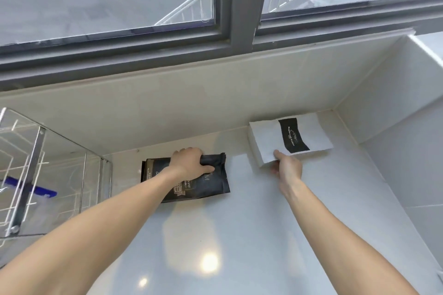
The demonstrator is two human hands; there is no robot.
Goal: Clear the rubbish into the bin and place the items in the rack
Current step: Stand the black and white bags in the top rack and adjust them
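A black pouch [203, 184] with gold print lies flat on the white counter [239, 235] near the back wall. My left hand [189, 163] is closed over its top edge. To the right, a white bag [266, 141] with a black label is lifted at its near corner. My right hand [286, 166] pinches that corner, thumb on top. A wire rack [48, 175] stands at the left edge of the counter.
Something blue [31, 189] lies inside the rack. A tiled wall [167, 112] runs behind the counter under a dark-framed window [239, 19]. A white side wall [395, 115] closes the right corner. No bin is in view.
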